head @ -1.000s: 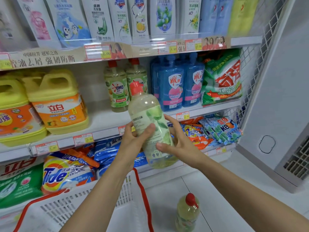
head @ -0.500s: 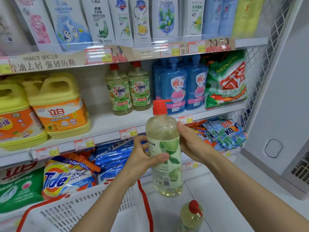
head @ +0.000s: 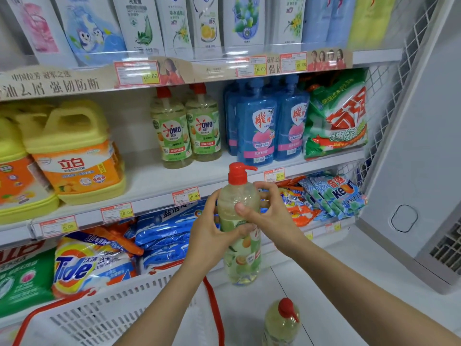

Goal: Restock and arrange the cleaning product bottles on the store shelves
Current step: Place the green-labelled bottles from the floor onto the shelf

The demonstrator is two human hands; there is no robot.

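I hold a pale green dish soap bottle [head: 241,255] with a red pump cap upright in front of the shelves. My left hand [head: 209,236] grips its left side and my right hand [head: 269,216] wraps its upper right side, thumb across the front. Two matching OMO bottles [head: 185,131] stand on the middle shelf [head: 154,181], above and to the left of the held one. Another bottle of the same kind [head: 282,323] stands on the floor below my right forearm.
Yellow jugs [head: 72,151] fill the shelf's left, blue bottles [head: 267,123] and a green detergent bag [head: 336,116] its right. Detergent bags lie on the lower shelf. A white basket with red rim [head: 104,318] sits at bottom left. A white cabinet [head: 419,171] stands right.
The held bottle has come down from a leftward tilt to upright and has been turned, so its pump spout now points right. My right hand moved up onto its shoulder.
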